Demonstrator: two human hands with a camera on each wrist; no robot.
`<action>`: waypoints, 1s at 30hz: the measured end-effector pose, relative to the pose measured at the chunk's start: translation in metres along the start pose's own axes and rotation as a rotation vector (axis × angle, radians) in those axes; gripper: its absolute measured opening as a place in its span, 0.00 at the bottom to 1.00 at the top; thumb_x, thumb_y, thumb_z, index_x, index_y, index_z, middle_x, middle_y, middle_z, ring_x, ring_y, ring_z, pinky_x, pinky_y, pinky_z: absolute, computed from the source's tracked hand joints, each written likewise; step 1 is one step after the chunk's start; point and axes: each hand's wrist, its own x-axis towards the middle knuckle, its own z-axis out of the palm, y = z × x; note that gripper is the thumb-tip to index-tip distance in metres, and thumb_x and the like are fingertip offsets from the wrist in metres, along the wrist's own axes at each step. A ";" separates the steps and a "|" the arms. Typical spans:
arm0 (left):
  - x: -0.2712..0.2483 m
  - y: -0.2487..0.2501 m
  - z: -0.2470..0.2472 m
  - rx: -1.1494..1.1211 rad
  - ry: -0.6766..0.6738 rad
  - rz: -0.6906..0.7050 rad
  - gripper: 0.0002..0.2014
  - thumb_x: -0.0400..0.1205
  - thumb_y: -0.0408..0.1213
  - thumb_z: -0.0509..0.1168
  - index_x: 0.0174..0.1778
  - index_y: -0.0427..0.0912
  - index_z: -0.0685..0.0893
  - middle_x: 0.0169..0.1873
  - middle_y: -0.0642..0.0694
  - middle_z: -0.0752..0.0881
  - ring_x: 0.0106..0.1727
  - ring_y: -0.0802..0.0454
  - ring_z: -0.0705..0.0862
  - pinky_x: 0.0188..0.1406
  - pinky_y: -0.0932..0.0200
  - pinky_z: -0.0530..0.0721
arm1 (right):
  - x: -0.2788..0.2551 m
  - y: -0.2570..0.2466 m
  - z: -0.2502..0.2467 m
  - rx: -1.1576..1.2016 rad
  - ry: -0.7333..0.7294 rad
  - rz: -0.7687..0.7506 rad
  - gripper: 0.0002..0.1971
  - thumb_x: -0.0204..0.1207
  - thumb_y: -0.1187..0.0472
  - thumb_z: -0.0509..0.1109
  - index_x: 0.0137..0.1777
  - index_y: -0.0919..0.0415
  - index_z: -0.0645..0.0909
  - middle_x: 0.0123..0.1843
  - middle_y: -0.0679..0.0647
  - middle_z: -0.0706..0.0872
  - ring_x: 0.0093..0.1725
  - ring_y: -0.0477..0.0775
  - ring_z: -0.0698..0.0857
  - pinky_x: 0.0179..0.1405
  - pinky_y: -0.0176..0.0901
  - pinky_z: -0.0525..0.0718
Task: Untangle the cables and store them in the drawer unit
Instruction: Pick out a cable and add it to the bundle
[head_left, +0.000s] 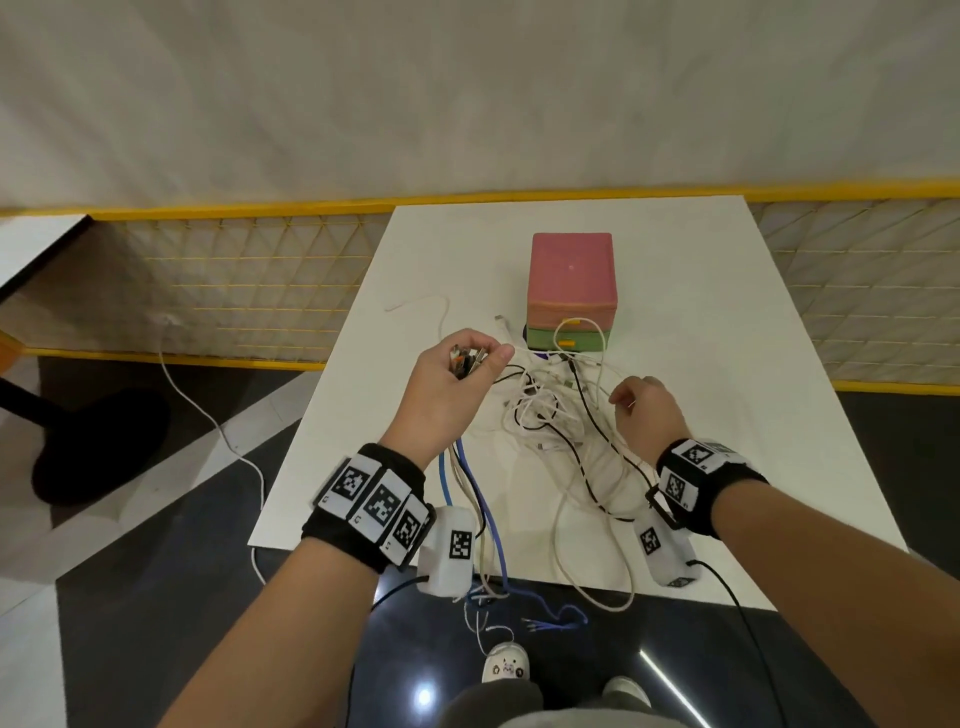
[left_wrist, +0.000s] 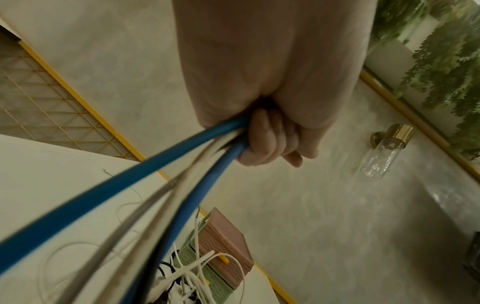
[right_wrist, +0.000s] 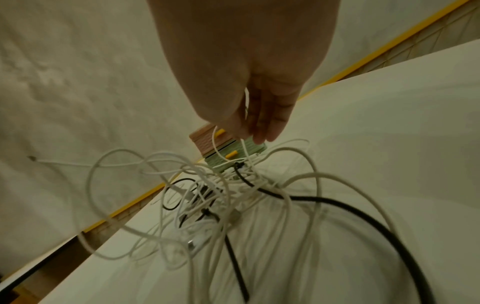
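A tangle of white and black cables (head_left: 550, 415) (right_wrist: 221, 195) lies on the white table (head_left: 701, 312) in front of the drawer unit (head_left: 571, 280) (left_wrist: 228, 236) (right_wrist: 205, 142), which has a pink upper part, a green lower part and yellow handles. One white loop hangs over the unit's front. My left hand (head_left: 452, 379) (left_wrist: 270, 139) is raised left of the tangle and grips a bundle of blue and grey cables (head_left: 488, 509) (left_wrist: 103, 191) near their ends; the bundle hangs past the table's near edge. My right hand (head_left: 649, 410) (right_wrist: 259, 123) hovers at the tangle's right and pinches a thin white cable (right_wrist: 245, 107).
A yellow-framed mesh fence (head_left: 234, 280) runs behind the table. A loose white cable (head_left: 208, 410) trails across the floor at the left, near a black table base (head_left: 98, 447). My shoes stand below the near edge. A glass wall lamp (left_wrist: 384, 152) shows in the left wrist view.
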 end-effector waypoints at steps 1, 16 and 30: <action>0.002 -0.001 0.001 -0.007 -0.002 -0.004 0.06 0.82 0.42 0.70 0.41 0.46 0.85 0.17 0.59 0.70 0.20 0.61 0.64 0.20 0.68 0.64 | 0.006 -0.002 0.000 0.019 0.005 -0.005 0.10 0.73 0.75 0.61 0.44 0.64 0.82 0.48 0.62 0.80 0.40 0.59 0.80 0.47 0.45 0.79; 0.038 -0.016 0.008 -0.066 0.037 -0.082 0.09 0.82 0.45 0.70 0.42 0.42 0.85 0.21 0.56 0.70 0.23 0.58 0.65 0.24 0.64 0.66 | 0.057 -0.032 0.015 0.092 -0.167 0.145 0.11 0.72 0.69 0.69 0.54 0.63 0.86 0.48 0.58 0.88 0.51 0.58 0.85 0.51 0.39 0.79; 0.074 0.011 0.046 -0.172 0.070 -0.104 0.15 0.83 0.46 0.68 0.41 0.36 0.84 0.26 0.47 0.81 0.20 0.59 0.72 0.27 0.61 0.70 | -0.016 -0.105 -0.046 0.488 -0.208 -0.399 0.06 0.79 0.69 0.68 0.53 0.63 0.83 0.46 0.55 0.85 0.39 0.47 0.87 0.45 0.34 0.84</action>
